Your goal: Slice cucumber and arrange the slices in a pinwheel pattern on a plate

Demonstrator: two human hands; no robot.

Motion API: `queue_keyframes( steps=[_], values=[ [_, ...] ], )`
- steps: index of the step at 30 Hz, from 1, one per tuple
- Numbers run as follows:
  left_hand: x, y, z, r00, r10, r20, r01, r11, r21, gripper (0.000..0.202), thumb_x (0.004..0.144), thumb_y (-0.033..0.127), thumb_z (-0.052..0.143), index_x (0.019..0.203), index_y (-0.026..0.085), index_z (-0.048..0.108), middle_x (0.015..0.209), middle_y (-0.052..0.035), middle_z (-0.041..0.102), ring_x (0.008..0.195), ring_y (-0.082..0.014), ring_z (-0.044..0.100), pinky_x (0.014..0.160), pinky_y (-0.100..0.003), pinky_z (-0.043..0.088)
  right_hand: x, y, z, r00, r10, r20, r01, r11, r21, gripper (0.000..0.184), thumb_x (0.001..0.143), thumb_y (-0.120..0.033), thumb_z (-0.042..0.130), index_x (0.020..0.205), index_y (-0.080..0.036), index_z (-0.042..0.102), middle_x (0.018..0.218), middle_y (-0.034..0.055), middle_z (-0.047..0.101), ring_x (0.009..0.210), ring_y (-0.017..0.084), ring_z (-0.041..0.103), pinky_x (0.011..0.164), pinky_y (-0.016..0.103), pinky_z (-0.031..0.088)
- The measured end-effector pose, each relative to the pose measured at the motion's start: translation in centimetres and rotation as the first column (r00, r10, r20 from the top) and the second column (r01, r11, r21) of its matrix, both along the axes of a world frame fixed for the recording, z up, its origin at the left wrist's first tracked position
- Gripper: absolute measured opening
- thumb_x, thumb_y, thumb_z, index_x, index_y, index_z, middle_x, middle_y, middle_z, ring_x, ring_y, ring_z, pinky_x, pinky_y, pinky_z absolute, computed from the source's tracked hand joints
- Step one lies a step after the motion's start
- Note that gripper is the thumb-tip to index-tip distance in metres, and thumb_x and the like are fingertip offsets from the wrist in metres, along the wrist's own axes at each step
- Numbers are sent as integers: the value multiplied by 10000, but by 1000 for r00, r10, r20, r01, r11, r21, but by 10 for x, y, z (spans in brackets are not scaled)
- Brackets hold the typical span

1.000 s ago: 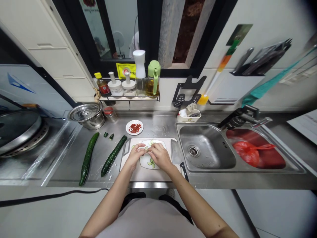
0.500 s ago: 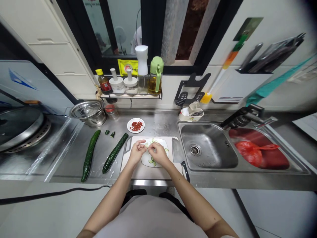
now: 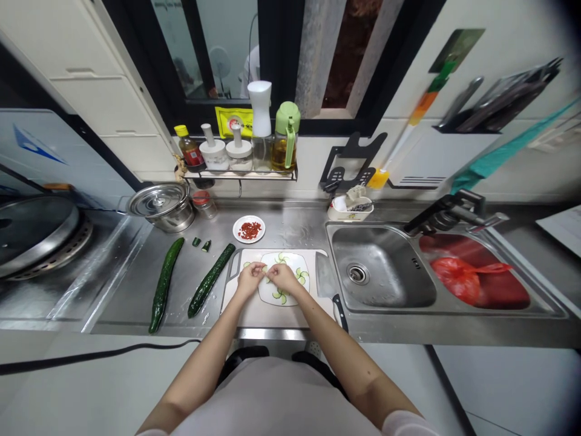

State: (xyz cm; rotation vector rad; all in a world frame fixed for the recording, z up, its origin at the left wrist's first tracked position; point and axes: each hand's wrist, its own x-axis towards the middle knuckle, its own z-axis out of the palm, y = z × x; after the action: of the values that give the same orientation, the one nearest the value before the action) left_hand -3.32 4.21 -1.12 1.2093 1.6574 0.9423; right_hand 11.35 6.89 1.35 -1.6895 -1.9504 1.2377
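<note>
Both of my hands work over the left side of a white, square-cornered plate (image 3: pixel 269 297). My left hand (image 3: pixel 250 278) is closed in a pinch, and my right hand (image 3: pixel 282 277) pinches just beside it. Between their fingertips shows a bit of pale green cucumber slice (image 3: pixel 265 269), partly hidden. Thin cucumber slices (image 3: pixel 280 296) lie on the plate in small curved clusters at its far, right and near sides. A few more slices rest on the cutting board (image 3: pixel 267 318) behind my left hand. The plate stands on that board.
A knife (image 3: pixel 339 312) lies at the board's right edge. Two cucumbers (image 3: pixel 211 281) and two cut ends are to the left. Behind the board sits a small plate of chopped red pieces (image 3: pixel 250 230). A double sink (image 3: pixel 381 266) is on the right, a lidded pot (image 3: pixel 166 209) back left.
Both hands have shifted slightly left across the plate, their fingers drawn closer together. More of the slice clusters on the plate's right side now shows.
</note>
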Motion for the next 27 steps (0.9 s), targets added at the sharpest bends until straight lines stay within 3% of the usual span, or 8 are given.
queue_keyframes(
  steps=[4,9,19,27],
  values=[
    [-1,2,6,950,-63,-307,45,997,-68,272,753,159,609,1007,231,677,860,5,701,768,-138,610,834,-306,433,-6,3,-5,997,35,64,-37,999,25,90,805,-182,609,751,-159,676,727,18,690,634,98,582,595,177,371],
    [3,4,13,854,-144,-500,105,989,-104,301,804,160,572,1074,259,662,898,-16,711,948,-192,599,915,-349,360,-10,6,-14,977,79,199,-96,993,75,120,856,-173,553,820,-168,668,844,42,708,748,117,606,632,187,363],
    [7,3,7,760,-167,-628,150,985,-80,296,833,199,576,1108,273,655,1024,-58,654,1069,-248,522,930,-375,330,-13,3,-17,928,82,363,-116,991,72,132,913,-244,510,962,-189,620,923,68,691,821,168,613,616,234,318],
    [3,2,-1,772,-148,-618,124,989,-82,226,853,268,589,1060,266,681,1039,-74,611,1069,-258,508,921,-383,329,-9,-13,-17,888,162,429,-243,960,140,207,941,-237,446,1106,-224,571,1059,49,679,953,173,616,693,243,357]
  ],
)
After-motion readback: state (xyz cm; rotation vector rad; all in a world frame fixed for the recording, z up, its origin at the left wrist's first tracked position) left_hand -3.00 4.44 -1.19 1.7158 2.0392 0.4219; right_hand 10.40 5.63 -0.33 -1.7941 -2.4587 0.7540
